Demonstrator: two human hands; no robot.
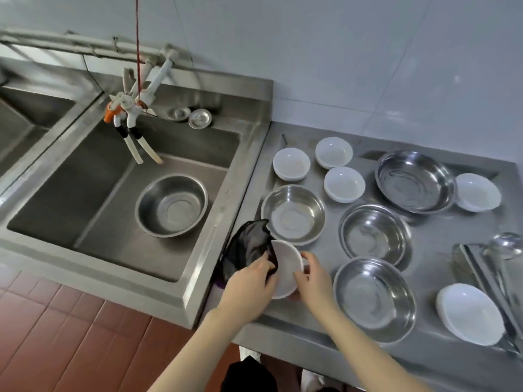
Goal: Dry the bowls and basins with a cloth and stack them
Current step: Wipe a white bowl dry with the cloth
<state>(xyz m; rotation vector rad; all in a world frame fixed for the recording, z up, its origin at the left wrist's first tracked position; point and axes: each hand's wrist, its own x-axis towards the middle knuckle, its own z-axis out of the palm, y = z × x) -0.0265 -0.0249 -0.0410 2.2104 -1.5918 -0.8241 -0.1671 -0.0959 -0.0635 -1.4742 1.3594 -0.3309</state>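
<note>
My right hand (312, 278) grips a small white bowl (285, 270), tilted on its side above the counter's front left corner. Bunched in my left hand (249, 290) is a black cloth (249, 244), pressed against the bowl's inside. Several white bowls stand on the steel counter (319, 171), among them one at the back left (291, 164) and a wider one at the front right (469, 312). Steel basins sit among them: one just behind the held bowl (293, 213), one in the middle (373, 234), one in front (375, 301), and a wide one at the back (414, 181).
A deep steel sink (93, 179) on the left holds another steel basin (171, 205). A tap with hoses (127, 114) hangs over it, and two strainer lids (199, 118) lie on its back ledge. A ladle (506, 244) and a steel tray lie at the far right. Red floor tiles below.
</note>
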